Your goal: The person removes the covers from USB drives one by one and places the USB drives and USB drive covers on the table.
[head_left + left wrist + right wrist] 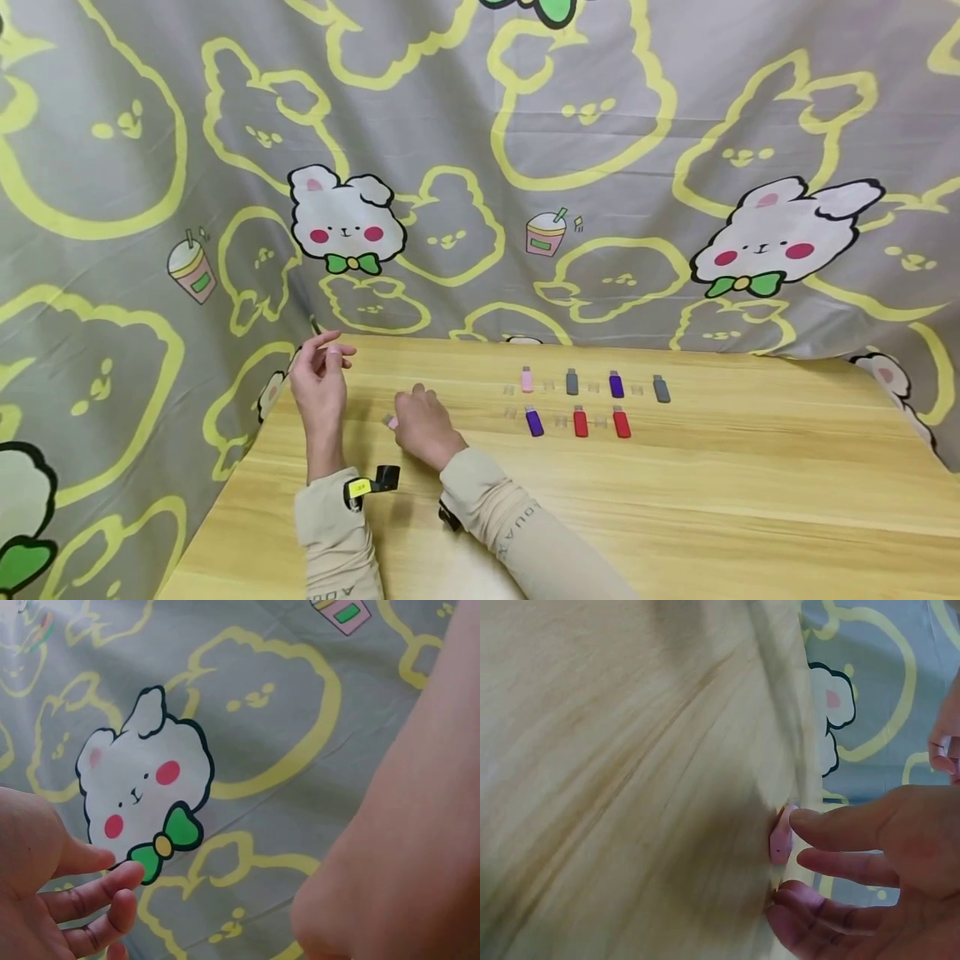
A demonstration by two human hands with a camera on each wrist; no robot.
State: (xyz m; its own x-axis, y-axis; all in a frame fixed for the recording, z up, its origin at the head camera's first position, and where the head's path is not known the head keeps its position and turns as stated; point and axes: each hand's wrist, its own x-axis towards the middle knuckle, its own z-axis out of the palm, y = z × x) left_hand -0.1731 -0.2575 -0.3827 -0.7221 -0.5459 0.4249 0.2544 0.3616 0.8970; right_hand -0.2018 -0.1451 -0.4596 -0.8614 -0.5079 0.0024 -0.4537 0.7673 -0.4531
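Observation:
A pink USB stick [391, 422] lies on the left part of the table, partly covered by my right hand [426, 427]. In the right wrist view, the thumb tip is right at the upper end of the pink stick [781, 838]. The other fingers [832, 911] are loosely bent beside it, close over the wood. My left hand [321, 379] is raised to the left of the right hand, near the curtain. Its fingers [97, 896] are loosely bent, with nothing seen between them in the left wrist view.
Two rows of USB sticks lie right of my hands: pink [527, 380], grey [572, 382], purple [617, 384] and grey behind, purple [534, 421] and red [581, 422] in front. Small clear caps [548, 386] lie between them. A patterned curtain [465, 300] borders the wooden table [712, 500].

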